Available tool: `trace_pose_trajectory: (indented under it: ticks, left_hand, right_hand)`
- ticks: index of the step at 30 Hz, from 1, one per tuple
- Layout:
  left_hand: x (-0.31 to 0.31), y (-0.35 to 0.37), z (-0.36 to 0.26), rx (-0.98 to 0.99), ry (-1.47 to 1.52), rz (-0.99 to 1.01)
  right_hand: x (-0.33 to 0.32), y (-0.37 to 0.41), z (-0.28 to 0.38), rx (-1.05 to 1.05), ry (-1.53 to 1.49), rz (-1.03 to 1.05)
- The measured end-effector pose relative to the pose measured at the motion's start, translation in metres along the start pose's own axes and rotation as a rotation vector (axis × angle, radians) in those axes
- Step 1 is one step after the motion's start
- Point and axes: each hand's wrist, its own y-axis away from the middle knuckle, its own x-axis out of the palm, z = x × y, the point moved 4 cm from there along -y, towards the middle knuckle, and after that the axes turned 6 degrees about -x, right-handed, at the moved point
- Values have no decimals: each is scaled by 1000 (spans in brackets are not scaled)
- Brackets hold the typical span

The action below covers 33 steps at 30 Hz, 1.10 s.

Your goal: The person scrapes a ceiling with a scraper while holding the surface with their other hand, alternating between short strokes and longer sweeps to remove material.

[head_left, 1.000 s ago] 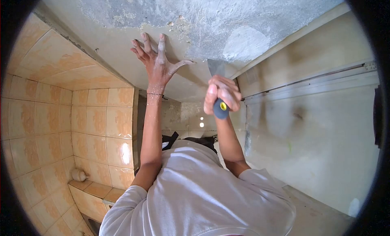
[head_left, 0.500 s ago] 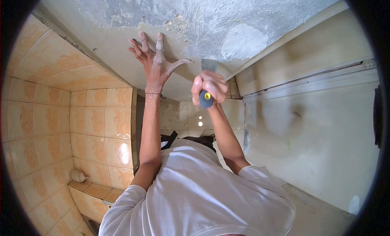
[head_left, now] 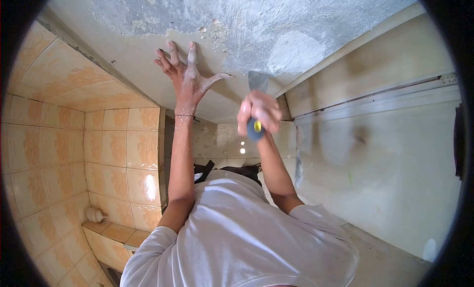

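Observation:
My left hand (head_left: 188,82), dusted white, presses against the wall (head_left: 136,64) with its fingers spread and holds nothing. My right hand (head_left: 260,111) is closed around the dark, yellow-ended handle of a putty knife (head_left: 258,81). Its flat metal blade points up at the wall, close to the lower edge of a scraped grey patch (head_left: 247,35); whether the blade touches is hard to tell. Motion blurs the right hand a little. Pale paint covers the wall under the left palm, and a whiter round spot (head_left: 296,52) shows right of the blade.
Orange-and-cream tiles (head_left: 113,143) line the left side, with a tiled ledge (head_left: 116,231) bearing a round whitish object (head_left: 95,215). On the right are a protruding wall edge (head_left: 355,45) and a pale panel (head_left: 385,163). Floor tiles show between my arms.
My right hand and the putty knife have shifted slightly right and down, and more of the blade shows. My left hand stays spread at nearly the same place on the wall.

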Motion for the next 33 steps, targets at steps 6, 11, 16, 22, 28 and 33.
trace_pose_trajectory:
  ticks: [6,11,16,22,28,33]
  left_hand:
    - [-4,-2,-5,47,-82,-22]
    - [-2,-2,-4,35,-98,-15]
    - [-6,-1,-5,31,-110,-7]
    - [-3,1,-2,0,17,4]
    - [-3,0,-6,20,-87,-4]
    - [-4,-2,-4,35,-100,-1]
  right_hand:
    - [0,-8,13,-5,-54,-23]
    - [7,7,-3,26,23,47]
    - [5,-8,11,-17,-29,-11]
    - [9,9,2,25,3,70]
    - [2,5,-3,-26,16,-8]
    - [2,2,10,0,-73,21]
